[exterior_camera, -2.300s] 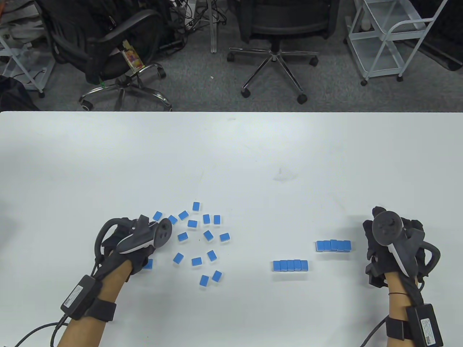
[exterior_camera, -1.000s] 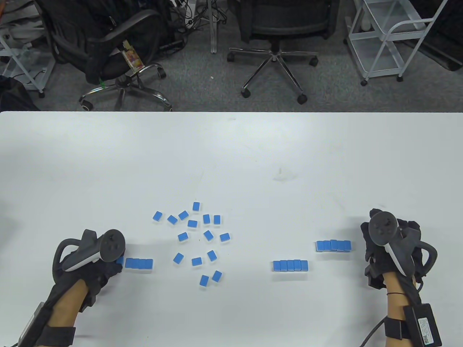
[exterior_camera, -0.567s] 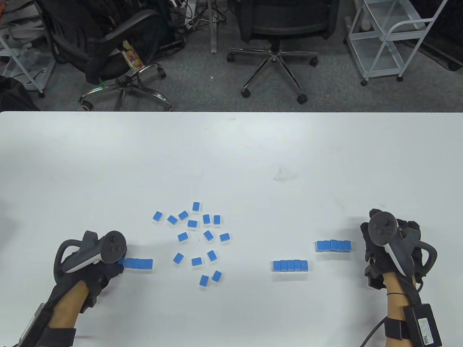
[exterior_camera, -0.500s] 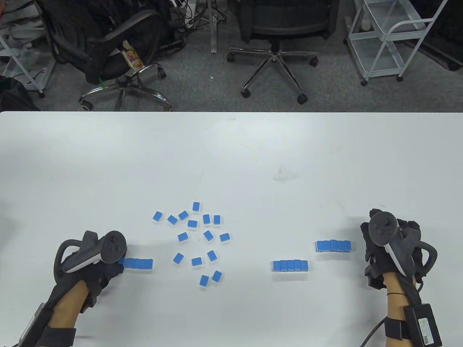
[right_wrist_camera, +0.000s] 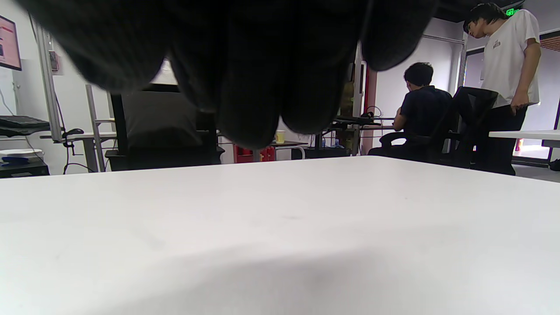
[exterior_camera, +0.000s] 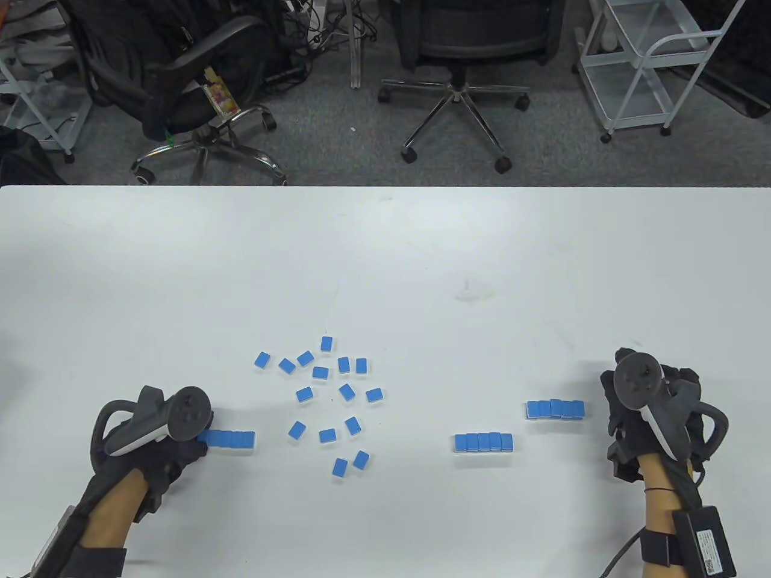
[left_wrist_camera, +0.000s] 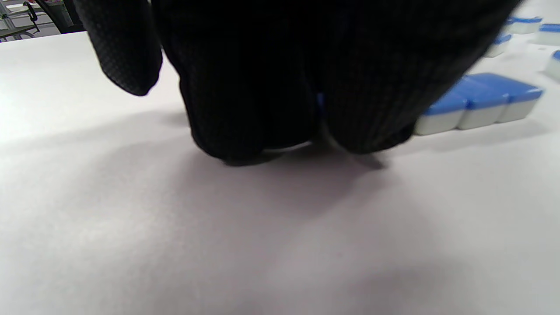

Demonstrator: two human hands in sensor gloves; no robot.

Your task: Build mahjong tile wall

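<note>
Tiles (exterior_camera: 230, 439) now sit flush in a row, left hand (exterior_camera: 158, 448) pinching its end; right hand (exterior_camera: 653, 409) unchanged, loosely curled.

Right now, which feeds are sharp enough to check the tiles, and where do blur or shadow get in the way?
Table view: evenly lit and sharp, loose tiles crisp. Left wrist view: left hand a dark, soft mass casting a broad shadow on the table; the row of tiles only fairly sharp. Right wrist view: right hand blurred, no tiles visible.
</note>
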